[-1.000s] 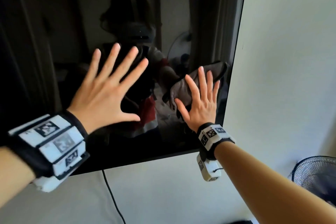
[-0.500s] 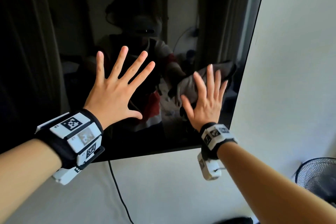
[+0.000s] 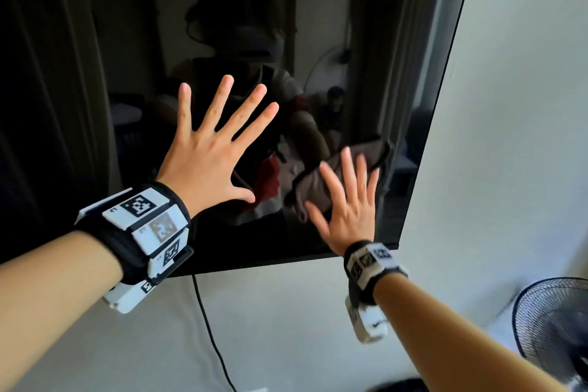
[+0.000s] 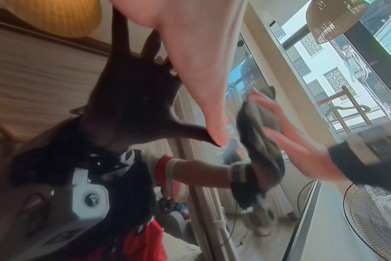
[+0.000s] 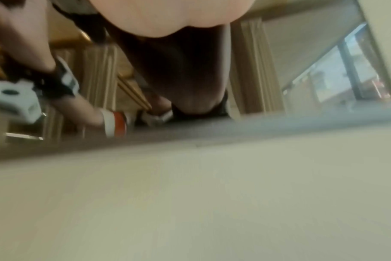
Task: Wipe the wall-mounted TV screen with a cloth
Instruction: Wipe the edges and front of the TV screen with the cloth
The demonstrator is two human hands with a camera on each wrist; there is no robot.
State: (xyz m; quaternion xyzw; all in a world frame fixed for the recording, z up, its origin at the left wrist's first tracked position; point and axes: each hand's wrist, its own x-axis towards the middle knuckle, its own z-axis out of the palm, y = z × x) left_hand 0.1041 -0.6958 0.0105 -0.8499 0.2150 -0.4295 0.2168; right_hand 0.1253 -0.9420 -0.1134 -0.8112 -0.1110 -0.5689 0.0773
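— Looking at the TV screen [image 3: 95,105], what do you see the hands doing?

— The left hand [image 3: 206,149] lies flat against the dark glass, near the middle of the screen, with all fingers spread wide and straight. It holds nothing.

— And the cloth?

— The cloth [image 3: 318,184] is a grey-brown one, bunched up, on the screen near its lower right corner. The right hand [image 3: 350,203] presses it against the glass with straight, open fingers; the cloth sticks out above and to the left of that hand. This hand looks a little blurred.

— Are the two hands close?

— They are apart, the left one higher on the screen, the right one lower and nearer to the screen's right edge.

— What else is around the screen?

— A black cable [image 3: 206,328] hangs down the white wall [image 3: 525,105] from the screen's bottom edge. A standing fan [image 3: 553,324] is below and to the right of the screen.
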